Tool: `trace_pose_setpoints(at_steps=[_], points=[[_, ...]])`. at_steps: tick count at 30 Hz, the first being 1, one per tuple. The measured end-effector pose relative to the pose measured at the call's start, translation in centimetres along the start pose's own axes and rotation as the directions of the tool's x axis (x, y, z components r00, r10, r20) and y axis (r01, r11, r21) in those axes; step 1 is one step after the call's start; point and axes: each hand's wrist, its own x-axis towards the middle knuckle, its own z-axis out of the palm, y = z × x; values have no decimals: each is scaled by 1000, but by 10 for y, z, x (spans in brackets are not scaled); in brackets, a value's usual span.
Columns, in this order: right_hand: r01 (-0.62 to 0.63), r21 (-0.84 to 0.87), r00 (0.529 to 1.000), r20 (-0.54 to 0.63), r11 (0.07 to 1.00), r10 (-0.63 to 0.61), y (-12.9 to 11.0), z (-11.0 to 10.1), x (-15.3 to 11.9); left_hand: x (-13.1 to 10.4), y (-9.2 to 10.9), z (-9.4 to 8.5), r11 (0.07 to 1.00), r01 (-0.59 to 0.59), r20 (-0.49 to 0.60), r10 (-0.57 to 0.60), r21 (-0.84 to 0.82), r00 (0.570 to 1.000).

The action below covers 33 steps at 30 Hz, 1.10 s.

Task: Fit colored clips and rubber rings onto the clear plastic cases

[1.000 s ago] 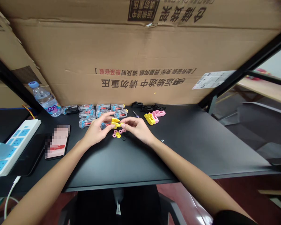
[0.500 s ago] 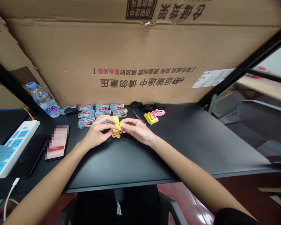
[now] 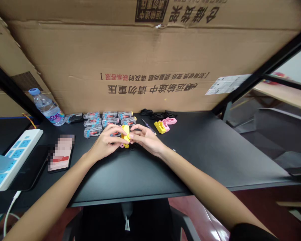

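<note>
Black desk (image 3: pixel 203 167), cardboard (image 3: pixel 150 50) behind. I see the left hand (image 3: pixel 105 142) pinching the yellow part (image 3: pixel 125 130) near small rings (image 3: pixel 126 146); right hand (image 3: pixel 150 140) at its edge, grasp unclear. Judged step: two-handed handling, needing steady fingertips.

On the table (image 3: pixel 203 160), before the cardboard (image 3: pixel 145 50): power strip (image 3: pixel 21 152) left of phone (image 3: pixel 62 152), bottle (image 3: pixel 48 108) behind both, cases (image 3: pixel 92 131) right of bottle, screwdriver (image 3: pixel 148 127) between cases and clips (image 3: pixel 160 127), rings (image 3: pixel 126 146) before cases.
</note>
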Motion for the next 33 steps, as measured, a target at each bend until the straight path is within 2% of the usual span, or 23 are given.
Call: trace_pose_setpoints(at_steps=[15,21,25,27,28,30,32,33], points=[[156,-174,988,30,972,-153,2,2,0,0,1,2,1000,-23,-42,23,-7,999],[171,-238,985,37,956,-168,0,0,0,3,3,2,1000,13,-64,-15,-28,998],[225,-337,972,17,914,-233,-4,-4,1,6,7,0,996,56,-102,-63,-68,993],[298,-456,947,31,839,-319,-4,-5,0,6,8,-1,990,103,-119,-114,-92,986],[350,-536,923,57,768,-381,-3,-6,0,5,9,0,984,142,-126,-156,-109,980],[458,-682,851,151,571,-502,-1,-5,-2,3,9,2,957,243,-132,-265,-160,955],[520,-751,798,259,406,-544,2,-3,-3,1,9,5,911,338,-114,-371,-236,922],[529,-765,792,289,368,-537,4,-3,-4,-1,9,7,887,372,-96,-410,-275,907]])
